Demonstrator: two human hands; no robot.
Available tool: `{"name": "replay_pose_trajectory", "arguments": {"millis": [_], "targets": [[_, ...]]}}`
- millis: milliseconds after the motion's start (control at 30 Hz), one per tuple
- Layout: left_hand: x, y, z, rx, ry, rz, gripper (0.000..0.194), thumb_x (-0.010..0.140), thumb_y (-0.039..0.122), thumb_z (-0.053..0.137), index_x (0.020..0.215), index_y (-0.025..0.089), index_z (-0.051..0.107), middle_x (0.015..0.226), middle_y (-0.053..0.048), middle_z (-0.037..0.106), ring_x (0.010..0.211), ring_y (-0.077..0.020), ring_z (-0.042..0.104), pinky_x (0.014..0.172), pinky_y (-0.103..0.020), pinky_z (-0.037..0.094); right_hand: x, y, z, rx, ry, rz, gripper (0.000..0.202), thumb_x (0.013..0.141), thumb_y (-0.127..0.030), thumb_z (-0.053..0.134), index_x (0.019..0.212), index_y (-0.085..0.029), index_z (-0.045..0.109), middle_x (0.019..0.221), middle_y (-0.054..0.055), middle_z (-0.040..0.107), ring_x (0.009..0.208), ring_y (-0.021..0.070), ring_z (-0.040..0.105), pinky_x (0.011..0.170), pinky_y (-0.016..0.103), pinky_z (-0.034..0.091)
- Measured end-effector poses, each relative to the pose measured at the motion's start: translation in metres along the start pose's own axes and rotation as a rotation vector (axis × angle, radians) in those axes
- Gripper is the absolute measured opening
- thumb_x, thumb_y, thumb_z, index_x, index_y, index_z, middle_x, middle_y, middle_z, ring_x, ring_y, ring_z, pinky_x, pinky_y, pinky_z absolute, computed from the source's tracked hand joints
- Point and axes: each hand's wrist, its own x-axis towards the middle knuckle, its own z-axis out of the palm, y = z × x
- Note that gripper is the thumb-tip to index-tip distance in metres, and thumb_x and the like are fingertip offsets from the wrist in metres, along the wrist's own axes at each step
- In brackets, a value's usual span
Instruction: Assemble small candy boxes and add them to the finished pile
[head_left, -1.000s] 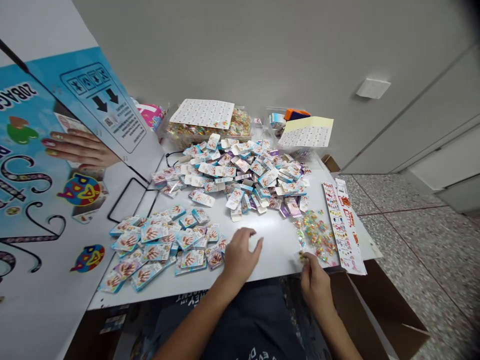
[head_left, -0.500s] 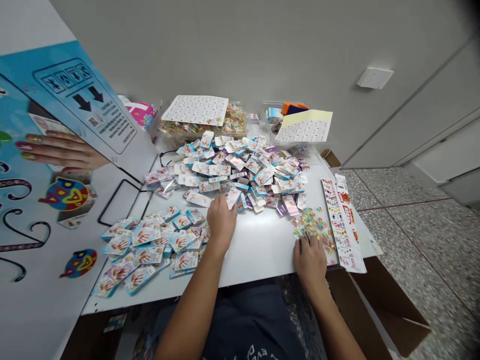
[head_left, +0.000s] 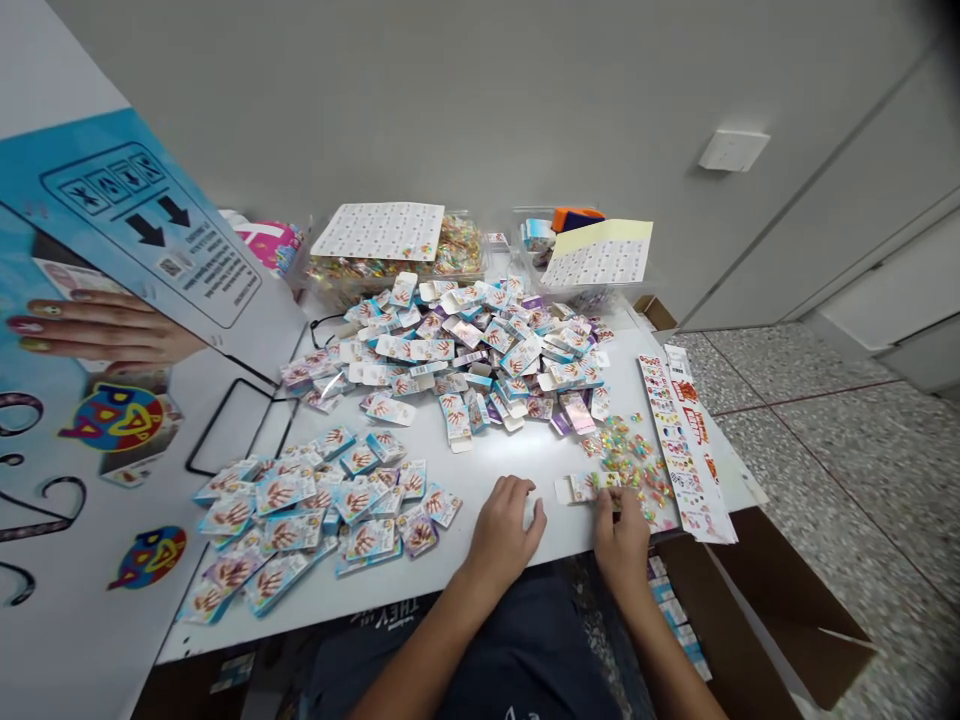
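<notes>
My right hand (head_left: 624, 528) pinches a small white carton (head_left: 582, 487) at its right end, an end flap sticking out to the left. To its left my left hand (head_left: 506, 528) is over the white table (head_left: 487, 462), thumb apart from the fingers, nothing seen in it. Small shiny multicoloured pieces (head_left: 630, 450) lie loose just beyond my right hand. Left of my left hand is a group of closed cartons (head_left: 292, 490) printed with hands. Farther back spreads a heap of similar cartons (head_left: 480, 345), many with open flaps.
Two clear bins (head_left: 465, 268) stand along the wall, sheets of paper over them. Sticker sheets (head_left: 679, 440) lie at the table's right edge. A large printed display board (head_left: 150, 330) rises at the left. An open cardboard box (head_left: 780, 600) sits below on the right.
My left hand has come back from the heap, moving right and nearer, and now appears empty. A flapped carton is now in my right hand. Additional cartons lie at the near-left group's right side.
</notes>
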Motion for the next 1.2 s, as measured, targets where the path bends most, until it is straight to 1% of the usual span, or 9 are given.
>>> {"name": "replay_pose_trajectory", "arguments": {"millis": [133, 200, 300, 467, 633, 833, 967, 1067, 1200], "targets": [[-0.003, 0.006, 0.018, -0.004, -0.146, -0.026, 0.059, 0.088, 0.032, 0.068, 0.138, 0.013, 0.044, 0.139, -0.020, 0.054, 0.127, -0.0341, 0.050, 0.104, -0.050, 0.046, -0.002, -0.004, 0.009, 0.104, -0.045, 0.047, 0.033, 0.102, -0.045, 0.041, 0.100, -0.017, 0.059, 0.084, 0.007, 0.066, 0.069, 0.0208, 0.062, 0.068, 0.035, 0.050], [0.003, 0.005, 0.026, 0.046, -0.205, -0.040, 0.070, 0.086, 0.032, 0.071, 0.145, 0.013, 0.038, 0.150, -0.021, 0.045, 0.135, -0.0378, 0.043, 0.107, -0.056, 0.042, -0.004, -0.008, 0.011, 0.189, -0.115, 0.063, 0.034, 0.101, -0.046, 0.045, 0.110, -0.017, 0.059, 0.082, 0.005, 0.066, 0.060, 0.0177, 0.060, 0.061, 0.032, 0.050], [0.015, 0.001, 0.033, 0.061, -0.264, -0.018, 0.052, 0.090, 0.024, 0.065, 0.138, 0.018, 0.046, 0.144, -0.015, 0.054, 0.131, -0.0327, 0.048, 0.106, -0.052, 0.043, -0.006, -0.012, 0.012, 0.395, -0.128, 0.144, 0.039, 0.096, -0.049, 0.056, 0.119, -0.017, 0.056, 0.093, 0.006, 0.066, 0.060, 0.0153, 0.060, 0.058, 0.030, 0.051], [0.016, 0.003, 0.026, 0.074, -0.203, -0.084, 0.026, 0.087, 0.011, 0.059, 0.113, 0.019, 0.058, 0.114, -0.010, 0.061, 0.110, -0.0280, 0.055, 0.095, -0.046, 0.050, 0.002, -0.007, 0.002, 0.487, 0.046, 0.258, 0.044, 0.088, -0.050, 0.066, 0.117, -0.019, 0.056, 0.104, 0.007, 0.063, 0.065, 0.0144, 0.059, 0.061, 0.030, 0.051], [0.007, 0.007, -0.001, 0.142, -0.107, -0.144, 0.048, 0.084, -0.003, 0.044, 0.127, 0.017, 0.053, 0.124, -0.014, 0.049, 0.114, -0.0279, 0.056, 0.094, -0.044, 0.054, 0.012, -0.003, -0.006, 0.392, 0.156, 0.193, 0.046, 0.086, -0.050, 0.067, 0.117, -0.019, 0.055, 0.116, 0.012, 0.060, 0.080, 0.0187, 0.062, 0.072, 0.034, 0.051], [0.030, -0.001, -0.023, 0.070, -0.155, -0.021, 0.080, 0.069, -0.013, 0.036, 0.142, 0.018, 0.039, 0.137, -0.014, 0.048, 0.130, -0.0265, 0.049, 0.111, -0.044, 0.046, 0.000, -0.018, 0.005, 0.410, 0.039, 0.198, 0.044, 0.090, -0.050, 0.064, 0.119, -0.018, 0.055, 0.103, 0.008, 0.063, 0.066, 0.0150, 0.057, 0.064, 0.031, 0.049], [0.028, -0.004, -0.032, -0.109, -0.127, -0.066, 0.066, 0.076, -0.009, 0.040, 0.137, 0.019, 0.042, 0.131, -0.014, 0.054, 0.130, -0.0275, 0.050, 0.115, -0.049, 0.042, -0.006, -0.027, 0.002, 0.465, -0.048, 0.213, 0.042, 0.089, -0.049, 0.066, 0.117, -0.018, 0.057, 0.093, 0.004, 0.063, 0.061, 0.0132, 0.052, 0.059, 0.028, 0.047], [0.013, 0.001, -0.036, -0.380, -0.226, -0.166, 0.047, 0.086, 0.007, 0.057, 0.129, 0.023, 0.049, 0.128, -0.010, 0.058, 0.122, -0.0262, 0.057, 0.108, -0.044, 0.048, -0.008, -0.035, -0.002, 0.537, -0.077, 0.243, 0.041, 0.089, -0.049, 0.067, 0.115, -0.019, 0.057, 0.092, 0.003, 0.062, 0.055, 0.0107, 0.047, 0.053, 0.026, 0.043], [0.000, 0.010, -0.028, -0.744, -0.214, -0.388, 0.055, 0.078, 0.019, 0.076, 0.127, 0.024, 0.052, 0.129, -0.010, 0.061, 0.119, -0.0251, 0.060, 0.102, -0.037, 0.050, -0.012, -0.052, 0.007, 0.592, -0.042, 0.273, 0.041, 0.088, -0.050, 0.067, 0.113, -0.020, 0.055, 0.096, 0.005, 0.063, 0.059, 0.0126, 0.055, 0.053, 0.026, 0.046]]}}
